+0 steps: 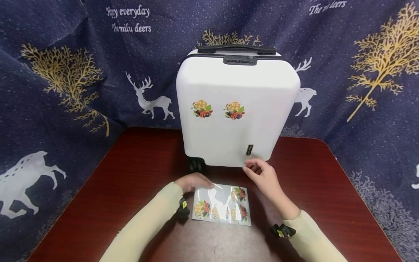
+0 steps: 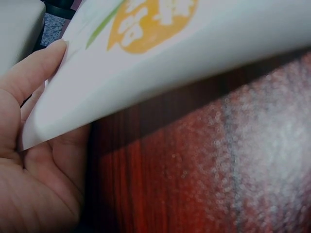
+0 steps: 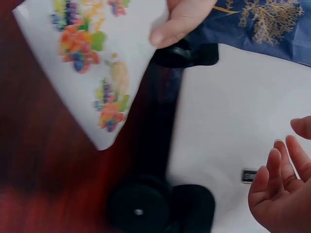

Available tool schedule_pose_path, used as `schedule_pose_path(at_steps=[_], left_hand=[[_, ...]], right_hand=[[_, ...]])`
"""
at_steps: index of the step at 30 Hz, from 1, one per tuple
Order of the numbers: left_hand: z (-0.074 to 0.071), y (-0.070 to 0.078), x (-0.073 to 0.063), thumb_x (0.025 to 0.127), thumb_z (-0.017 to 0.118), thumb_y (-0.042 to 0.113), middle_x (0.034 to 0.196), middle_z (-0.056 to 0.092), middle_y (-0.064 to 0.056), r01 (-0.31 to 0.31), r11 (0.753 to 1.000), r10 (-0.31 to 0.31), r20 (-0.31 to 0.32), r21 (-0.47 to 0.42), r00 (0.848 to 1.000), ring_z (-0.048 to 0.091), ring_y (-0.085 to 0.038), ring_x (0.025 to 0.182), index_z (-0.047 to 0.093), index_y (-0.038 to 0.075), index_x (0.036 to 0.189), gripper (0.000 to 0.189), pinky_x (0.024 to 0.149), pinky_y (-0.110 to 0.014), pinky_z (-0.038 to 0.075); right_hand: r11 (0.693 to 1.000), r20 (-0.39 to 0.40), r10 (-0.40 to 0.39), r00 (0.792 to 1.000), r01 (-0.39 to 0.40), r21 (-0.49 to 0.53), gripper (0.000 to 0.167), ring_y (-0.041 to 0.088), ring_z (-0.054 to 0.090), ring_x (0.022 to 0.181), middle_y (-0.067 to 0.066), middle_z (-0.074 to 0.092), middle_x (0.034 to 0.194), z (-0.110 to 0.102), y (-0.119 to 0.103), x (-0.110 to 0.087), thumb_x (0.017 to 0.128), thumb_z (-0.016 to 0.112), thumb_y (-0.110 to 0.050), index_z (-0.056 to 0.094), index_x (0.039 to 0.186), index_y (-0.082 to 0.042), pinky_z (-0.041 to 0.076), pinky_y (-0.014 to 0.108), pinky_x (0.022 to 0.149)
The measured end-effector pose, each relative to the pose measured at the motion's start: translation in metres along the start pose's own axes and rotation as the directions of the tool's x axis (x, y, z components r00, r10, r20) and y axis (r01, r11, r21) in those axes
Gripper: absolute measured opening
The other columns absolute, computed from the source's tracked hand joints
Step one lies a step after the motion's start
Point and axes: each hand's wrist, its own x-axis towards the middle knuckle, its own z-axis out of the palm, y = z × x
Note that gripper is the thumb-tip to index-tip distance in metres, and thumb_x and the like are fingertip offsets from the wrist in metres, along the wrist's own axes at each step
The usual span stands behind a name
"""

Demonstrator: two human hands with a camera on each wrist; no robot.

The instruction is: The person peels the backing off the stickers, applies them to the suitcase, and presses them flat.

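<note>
My left hand [image 1: 195,181] grips a glossy sheet of fruit stickers [image 1: 218,198] by its far edge, thumb on top and the other fingers underneath. In the left wrist view the sheet's edge [image 2: 146,92] is lifted off the table. Several fruit stickers remain on the sheet. A white suitcase [image 1: 226,138] stands behind it, with a left fruit sticker [image 1: 202,109] and a right fruit sticker [image 1: 234,110] side by side on its front. My right hand [image 1: 262,174] hovers in front of the suitcase's lower right, fingers loosely bent and thumb apart, holding nothing.
The suitcase has a black handle [image 1: 235,49], a combination lock [image 1: 240,60], a small black label [image 1: 249,150] and a dark wheel [image 1: 196,164]. It stands on a dark red table [image 1: 147,163]. A blue cloth with deer and trees [image 1: 157,58] hangs behind.
</note>
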Motion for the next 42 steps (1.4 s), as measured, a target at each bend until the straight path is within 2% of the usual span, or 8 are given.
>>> schedule_pose_path(at_steps=[6, 11, 16, 21, 25, 31, 36, 42], left_hand=[[0.0, 0.0, -0.001, 0.092, 0.073, 0.018, 0.097, 0.078, -0.013, 0.005, 1.0, -0.005, 0.009, -0.006, 1.0, 0.072, -0.015, 0.08, 0.074, -0.004, 0.114, 0.031, 0.077, -0.032, 0.063], [0.0, -0.001, -0.001, 0.092, 0.074, 0.019, 0.097, 0.078, -0.012, 0.012, 1.0, -0.012, 0.0, -0.006, 1.0, 0.072, -0.015, 0.08, 0.074, -0.003, 0.115, 0.032, 0.077, -0.032, 0.063], [0.0, -0.002, 0.001, 0.093, 0.073, 0.019, 0.098, 0.077, -0.013, -0.004, 1.0, 0.004, -0.004, 0.011, 1.0, 0.072, -0.016, 0.082, 0.073, -0.004, 0.115, 0.032, 0.077, -0.032, 0.063], [0.001, -0.002, 0.003, 0.093, 0.072, 0.019, 0.098, 0.077, -0.013, -0.008, 1.0, 0.008, -0.004, 0.016, 1.0, 0.073, -0.016, 0.083, 0.073, -0.005, 0.115, 0.033, 0.077, -0.032, 0.063], [0.001, -0.002, 0.003, 0.093, 0.073, 0.019, 0.098, 0.078, -0.013, -0.005, 1.0, 0.005, 0.003, 0.012, 1.0, 0.073, -0.017, 0.083, 0.073, -0.005, 0.116, 0.034, 0.076, -0.033, 0.063], [0.0, -0.001, 0.003, 0.093, 0.072, 0.019, 0.098, 0.077, -0.013, -0.005, 1.0, 0.005, 0.017, -0.001, 1.0, 0.072, -0.016, 0.082, 0.073, -0.005, 0.116, 0.034, 0.077, -0.033, 0.063], [-0.001, -0.002, 0.002, 0.093, 0.073, 0.018, 0.099, 0.077, -0.013, -0.001, 1.0, 0.002, 0.016, -0.007, 1.0, 0.073, -0.016, 0.083, 0.072, -0.005, 0.117, 0.034, 0.078, -0.033, 0.063], [-0.002, -0.002, 0.0, 0.093, 0.073, 0.019, 0.101, 0.078, -0.015, 0.0, 1.0, 0.0, 0.028, -0.019, 1.0, 0.073, -0.017, 0.085, 0.072, -0.004, 0.118, 0.034, 0.079, -0.034, 0.063]], right_hand=[[0.999, 0.087, 0.028, 0.996, -0.025, -0.041, 0.025, 0.003, 0.056, 0.08, 0.015, 0.071, 0.103, 0.006, 0.016, -0.005, 0.093, 0.072, -0.012, 0.07, 0.116, -0.001, 0.05, 0.02, 0.071], [0.995, 0.193, 0.031, 0.981, -0.012, -0.096, 0.026, 0.017, 0.062, 0.093, 0.015, 0.071, 0.108, 0.012, 0.032, -0.006, 0.094, 0.072, -0.013, 0.068, 0.116, -0.001, 0.053, 0.026, 0.079], [0.991, 0.307, 0.007, 0.952, 0.034, -0.129, 0.029, 0.031, 0.064, 0.106, 0.017, 0.071, 0.116, 0.018, 0.048, -0.004, 0.093, 0.072, -0.013, 0.067, 0.118, 0.0, 0.054, 0.041, 0.089], [0.986, 0.413, -0.017, 0.911, 0.083, -0.142, 0.032, 0.035, 0.06, 0.112, 0.019, 0.069, 0.118, 0.022, 0.059, -0.002, 0.091, 0.07, -0.01, 0.065, 0.121, 0.002, 0.051, 0.049, 0.096], [0.984, 0.479, -0.045, 0.877, 0.121, -0.13, 0.032, 0.035, 0.058, 0.113, 0.019, 0.068, 0.118, 0.023, 0.064, 0.0, 0.091, 0.07, -0.012, 0.065, 0.12, 0.0, 0.051, 0.049, 0.096], [0.981, 0.54, -0.103, 0.835, 0.175, -0.083, 0.023, 0.028, 0.059, 0.107, 0.016, 0.069, 0.11, 0.025, 0.068, 0.006, 0.091, 0.069, -0.011, 0.067, 0.111, -0.001, 0.05, 0.036, 0.089], [0.98, 0.545, -0.144, 0.826, 0.193, -0.035, 0.017, 0.015, 0.06, 0.098, 0.014, 0.071, 0.103, 0.027, 0.073, 0.009, 0.091, 0.068, -0.009, 0.07, 0.106, -0.002, 0.049, 0.025, 0.08], [0.982, 0.556, -0.151, 0.817, 0.189, -0.012, 0.015, 0.004, 0.058, 0.09, 0.014, 0.072, 0.099, 0.029, 0.079, 0.014, 0.094, 0.067, -0.011, 0.072, 0.104, -0.001, 0.05, 0.024, 0.08]])
